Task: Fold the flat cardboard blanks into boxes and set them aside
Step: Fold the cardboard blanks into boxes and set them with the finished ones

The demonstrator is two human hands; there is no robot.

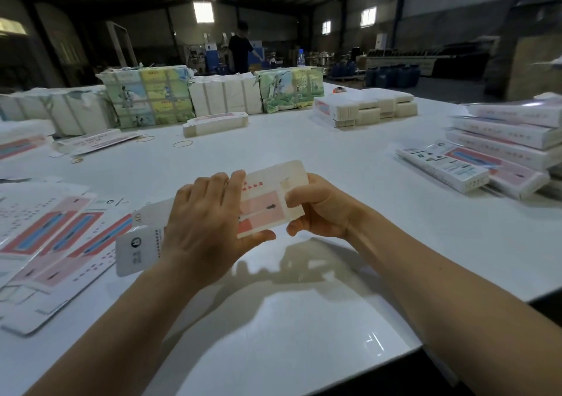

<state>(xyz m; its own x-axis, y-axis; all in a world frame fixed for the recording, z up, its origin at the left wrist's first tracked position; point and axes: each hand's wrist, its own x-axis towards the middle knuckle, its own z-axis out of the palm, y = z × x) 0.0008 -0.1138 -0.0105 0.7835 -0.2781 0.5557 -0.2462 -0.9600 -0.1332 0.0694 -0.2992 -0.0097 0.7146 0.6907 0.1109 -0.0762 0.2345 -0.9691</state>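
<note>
Both hands hold a partly folded white-and-pink printed cardboard box blank (267,201) above the near middle of a glossy white table (304,319), clear of its surface. The blank's long axis runs from lower left to upper right: its rounded white end flap points away and to the right, while its white near end with black print projects to the left from behind the left wrist. The left hand (206,228) wraps the blank from the left side, fingers (234,182) pressed together over the upper edge and thumb beneath the lower edge. The right hand (319,207) grips the right end, thumb on the printed face and curled fingers behind it; how those rear fingers lie cannot be told.

At the left, a fanned spread of flat pink-and-blue printed blanks (54,243) reaches toward the table's near edge. At the right, long finished white-and-pink boxes (474,170) lie side by side before a taller stack of the same (511,134). Bare tabletop extends between these groups, in front of and beyond the hands. Farther off lie yellow rubber bands (182,144), a banded bundle of white blanks (216,124), and paper-wrapped bales (146,97) in a row. The table's dark near-right edge (456,362) runs diagonally.
</note>
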